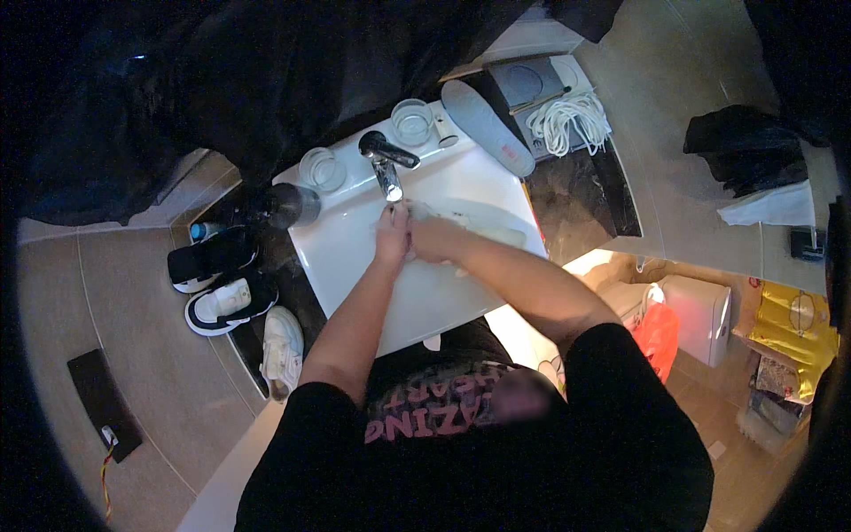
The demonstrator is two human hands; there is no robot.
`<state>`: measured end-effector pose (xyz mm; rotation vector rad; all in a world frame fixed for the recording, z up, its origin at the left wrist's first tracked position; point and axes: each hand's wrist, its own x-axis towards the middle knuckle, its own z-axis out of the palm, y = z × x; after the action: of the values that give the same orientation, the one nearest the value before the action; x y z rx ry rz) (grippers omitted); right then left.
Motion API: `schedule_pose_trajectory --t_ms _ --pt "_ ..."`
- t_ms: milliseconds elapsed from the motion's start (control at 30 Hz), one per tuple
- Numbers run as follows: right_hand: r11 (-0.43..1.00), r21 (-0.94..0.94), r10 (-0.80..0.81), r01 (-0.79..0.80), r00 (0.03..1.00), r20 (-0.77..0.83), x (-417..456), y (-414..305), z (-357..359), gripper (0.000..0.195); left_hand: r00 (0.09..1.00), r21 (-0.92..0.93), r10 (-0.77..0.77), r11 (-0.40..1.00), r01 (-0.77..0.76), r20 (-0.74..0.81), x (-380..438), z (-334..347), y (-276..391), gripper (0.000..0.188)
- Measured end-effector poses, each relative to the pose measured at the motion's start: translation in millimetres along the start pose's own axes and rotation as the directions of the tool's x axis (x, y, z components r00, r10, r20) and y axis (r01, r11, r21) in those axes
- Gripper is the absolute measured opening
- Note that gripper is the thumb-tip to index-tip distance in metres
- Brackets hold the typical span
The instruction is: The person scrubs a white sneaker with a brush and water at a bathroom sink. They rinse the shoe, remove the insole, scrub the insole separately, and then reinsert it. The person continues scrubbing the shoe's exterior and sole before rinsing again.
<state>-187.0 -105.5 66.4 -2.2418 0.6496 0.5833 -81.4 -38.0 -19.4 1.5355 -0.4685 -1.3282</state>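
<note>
My left hand [393, 233] and my right hand [432, 238] meet under the spout of a chrome faucet [387, 174], over a white washbasin [352, 266]. The right hand is blurred, and whitish suds or water lie about the hands. Whether they hold something small between them cannot be made out. A pale, longish thing [502, 234] lies in the basin beyond the right wrist; its kind is unclear. On the basin's back rim stand two clear glass cups [411, 122], one on each side of the faucet, and a small white cylinder [445, 130].
A grey insole [488, 128] rests across the basin's right back corner, near bundled white laces [570, 124]. Left of the basin are a dark bottle [292, 205], black-and-white shoes [223, 302] and a white shoe [282, 349]. A red plastic bag [657, 339] hangs low at right.
</note>
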Motion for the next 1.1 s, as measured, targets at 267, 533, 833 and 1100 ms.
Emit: schedule_pose_trajectory --t_ms 267,533,833,1100 --pt "0.978 -0.179 -0.033 0.109 0.923 0.384 -53 31 -43 0.062 0.991 0.245 0.101 0.967 -0.075 -0.094 12 -5 -8 0.036" --pt "0.953 0.221 0.168 -0.206 0.969 0.180 40 29 19 0.038 0.984 -0.022 -0.144 0.990 0.142 -0.110 23 -5 -24 0.047" --pt "0.989 0.147 -0.024 -0.001 0.985 0.171 -59 53 0 0.049 0.996 0.196 0.026 0.981 -0.008 -0.090 27 -3 -22 0.047" --pt "0.042 0.952 0.378 -0.305 0.886 0.267 4 22 29 0.015 0.997 0.008 -0.066 0.998 0.067 -0.034 -8 -4 1 0.047"
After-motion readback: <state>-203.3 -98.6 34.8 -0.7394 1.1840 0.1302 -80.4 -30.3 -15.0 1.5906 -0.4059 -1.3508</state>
